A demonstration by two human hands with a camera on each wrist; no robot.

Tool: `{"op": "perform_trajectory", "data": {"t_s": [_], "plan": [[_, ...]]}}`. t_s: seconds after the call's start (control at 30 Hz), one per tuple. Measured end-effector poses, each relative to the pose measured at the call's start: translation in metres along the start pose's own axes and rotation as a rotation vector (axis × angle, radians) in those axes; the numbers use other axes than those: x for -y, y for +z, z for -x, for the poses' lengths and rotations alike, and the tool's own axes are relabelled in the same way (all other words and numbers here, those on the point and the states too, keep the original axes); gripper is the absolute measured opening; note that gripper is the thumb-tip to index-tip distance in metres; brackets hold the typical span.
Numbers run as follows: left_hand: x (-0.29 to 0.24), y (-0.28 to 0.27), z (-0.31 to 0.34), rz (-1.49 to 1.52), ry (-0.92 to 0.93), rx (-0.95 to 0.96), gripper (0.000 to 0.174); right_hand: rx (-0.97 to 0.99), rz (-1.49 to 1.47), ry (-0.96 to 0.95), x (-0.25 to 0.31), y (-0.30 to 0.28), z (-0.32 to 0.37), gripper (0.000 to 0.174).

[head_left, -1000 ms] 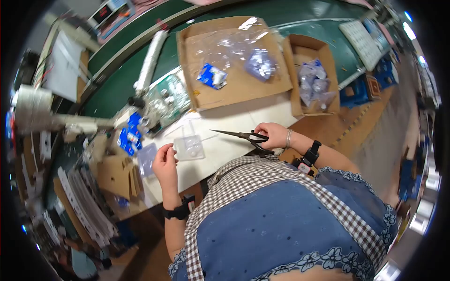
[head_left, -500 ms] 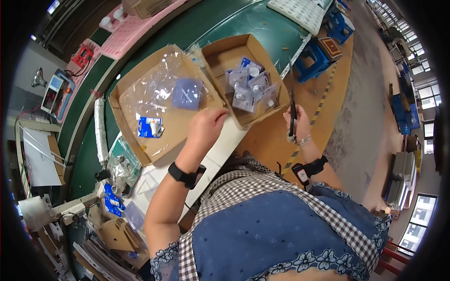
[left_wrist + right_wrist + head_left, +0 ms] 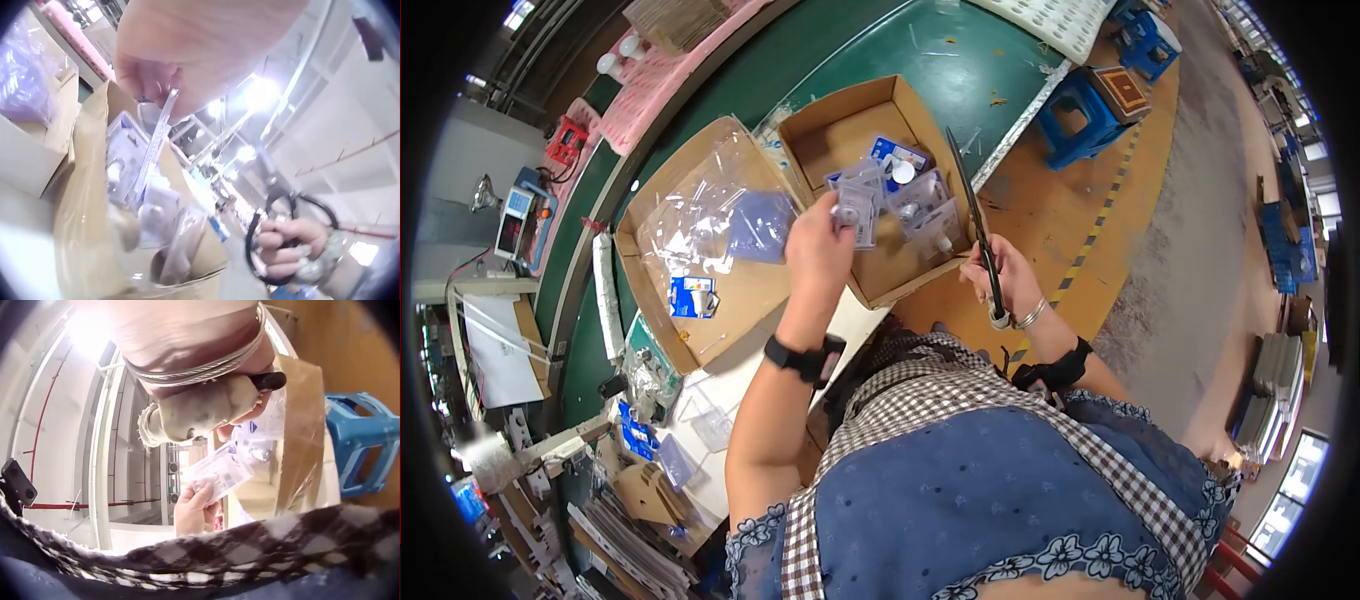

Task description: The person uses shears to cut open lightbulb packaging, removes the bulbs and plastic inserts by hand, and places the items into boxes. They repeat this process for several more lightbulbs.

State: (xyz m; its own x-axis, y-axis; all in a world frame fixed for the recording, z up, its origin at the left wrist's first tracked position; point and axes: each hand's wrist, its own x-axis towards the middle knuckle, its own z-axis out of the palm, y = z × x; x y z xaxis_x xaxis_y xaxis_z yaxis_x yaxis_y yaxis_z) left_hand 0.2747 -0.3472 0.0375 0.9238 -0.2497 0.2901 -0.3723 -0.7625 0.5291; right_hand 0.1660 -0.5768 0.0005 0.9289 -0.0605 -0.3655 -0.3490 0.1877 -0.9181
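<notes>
My left hand point(image 3: 818, 245) pinches a clear plastic blister pack point(image 3: 224, 474) by its edge, over the smaller cardboard box point(image 3: 828, 130). Seen edge-on in the left wrist view, the pack stands nearly upright above the box. Several more clear packs point(image 3: 940, 230) lie inside, along with a blue card point(image 3: 892, 155) bearing a white part. To the right of that box, my right hand point(image 3: 1012, 275) grips black-handled scissors point(image 3: 972, 195) by the handles, blades pointing up and away. A whitish covering point(image 3: 200, 415) wraps part of a right-hand finger or thumb.
Left of the smaller box, a larger cardboard box point(image 3: 640, 290) holds clear plastic sheeting, a bluish plastic piece point(image 3: 762, 225) and a blue-and-white card point(image 3: 692, 297). Behind lies a green work surface point(image 3: 870, 65). A blue stool point(image 3: 1080, 115) stands beyond the right edge.
From the white table, my left hand has moved right, across the larger box to the smaller one, and now holds a pack. The scissors have swung from pointing left to pointing up and away.
</notes>
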Motion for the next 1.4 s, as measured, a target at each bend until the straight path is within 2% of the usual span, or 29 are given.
{"op": "perform_trajectory", "data": {"t_s": [0.03, 0.07, 0.1, 0.13, 0.17, 0.23, 0.3, 0.37, 0.43, 0.47, 0.5, 0.57, 0.63, 0.7, 0.73, 0.83, 0.87, 0.9, 0.97, 1.0, 1.03, 1.13, 1.27, 1.4], "plan": [[-0.003, -0.017, 0.007, 0.23, -0.104, -0.08, 0.023, 0.018, -0.002, 0.0, 0.008, 0.006, -0.003, 0.024], [-0.005, -0.035, 0.017, 0.214, -0.112, -0.09, 0.023, 0.09, -0.054, 0.029, 0.017, 0.015, -0.007, 0.024], [-0.005, -0.052, 0.029, 0.189, 0.015, -0.188, 0.021, 0.163, -0.104, 0.062, 0.024, 0.025, -0.01, 0.024], [-0.002, -0.065, 0.042, 0.165, 0.14, -0.285, 0.019, 0.288, -0.17, 0.002, 0.03, 0.038, -0.014, 0.024], [-0.001, -0.075, 0.054, 0.151, 0.13, -0.297, 0.019, 0.308, -0.167, 0.004, 0.036, 0.051, -0.016, 0.024], [0.001, -0.093, 0.079, 0.103, 0.337, -0.306, 0.021, 0.47, -0.523, 0.103, 0.043, 0.081, -0.02, 0.025], [0.004, -0.103, 0.102, 0.047, 0.348, -0.323, 0.023, 0.574, -0.206, 0.117, 0.047, 0.106, -0.031, 0.025], [0.007, -0.116, 0.123, -0.012, 0.356, -0.346, 0.025, 0.63, -0.213, 0.084, 0.044, 0.137, -0.025, 0.025], [0.008, -0.124, 0.14, -0.143, 0.112, -0.429, 0.03, 0.669, -0.102, 0.014, 0.05, 0.164, -0.017, 0.028], [0.011, -0.129, 0.149, 0.028, -0.107, -0.451, 0.045, 0.664, -0.091, -0.034, 0.05, 0.175, -0.014, 0.028], [0.015, -0.126, 0.16, 0.868, -0.395, -0.575, 0.054, 0.658, -0.082, -0.083, 0.047, 0.188, -0.011, 0.028], [0.04, -0.145, 0.19, 1.765, -0.602, -0.456, 0.053, 0.664, 0.006, -0.1, 0.039, 0.209, -0.006, 0.028], [0.036, -0.148, 0.197, 1.78, -0.635, -0.509, 0.049, 0.664, 0.1, -0.137, 0.033, 0.232, 0.004, 0.028], [0.047, -0.143, 0.203, 1.577, -0.623, -0.402, 0.045, 0.756, 0.138, -0.06, 0.027, 0.249, 0.01, 0.03], [0.054, -0.142, 0.205, 1.648, -0.607, -0.479, 0.038, 0.776, 0.248, -0.06, 0.031, 0.254, 0.012, 0.033], [0.085, -0.155, 0.225, 1.715, -0.548, -0.629, 0.034, 0.803, 0.242, -0.121, 0.024, 0.262, 0.019, 0.032], [0.092, -0.157, 0.228, 1.715, -0.536, -0.725, 0.029, 0.808, 0.299, -0.078, 0.031, 0.256, 0.018, 0.032], [0.087, -0.168, 0.225, 1.714, -0.501, -0.788, 0.023, 0.796, 0.549, -0.208, 0.02, 0.246, 0.005, 0.039], [0.095, -0.176, 0.228, 1.721, -0.504, -0.831, 0.021, 0.85, 0.706, -0.214, 0.026, 0.234, 0.009, 0.047], [0.1, -0.178, 0.229, 1.721, -0.505, -0.835, 0.021, 0.894, 0.846, -0.167, 0.036, 0.233, 0.015, 0.051], [0.106, -0.179, 0.229, 1.71, -0.501, -0.843, 0.02, 0.893, 0.847, -0.164, 0.034, 0.23, 0.018, 0.051], [0.114, -0.183, 0.233, 1.712, -0.48, -0.842, 0.019, 0.913, 1.008, -0.303, 0.022, 0.226, 0.037, 0.055], [0.113, -0.183, 0.225, 1.703, -0.499, -0.805, 0.018, 0.921, 1.022, -0.261, 0.024, 0.231, 0.041, 0.054], [0.108, -0.183, 0.221, 1.688, -0.501, -0.727, 0.02, 0.899, 0.987, -0.295, 0.021, 0.232, 0.044, 0.056]]}}
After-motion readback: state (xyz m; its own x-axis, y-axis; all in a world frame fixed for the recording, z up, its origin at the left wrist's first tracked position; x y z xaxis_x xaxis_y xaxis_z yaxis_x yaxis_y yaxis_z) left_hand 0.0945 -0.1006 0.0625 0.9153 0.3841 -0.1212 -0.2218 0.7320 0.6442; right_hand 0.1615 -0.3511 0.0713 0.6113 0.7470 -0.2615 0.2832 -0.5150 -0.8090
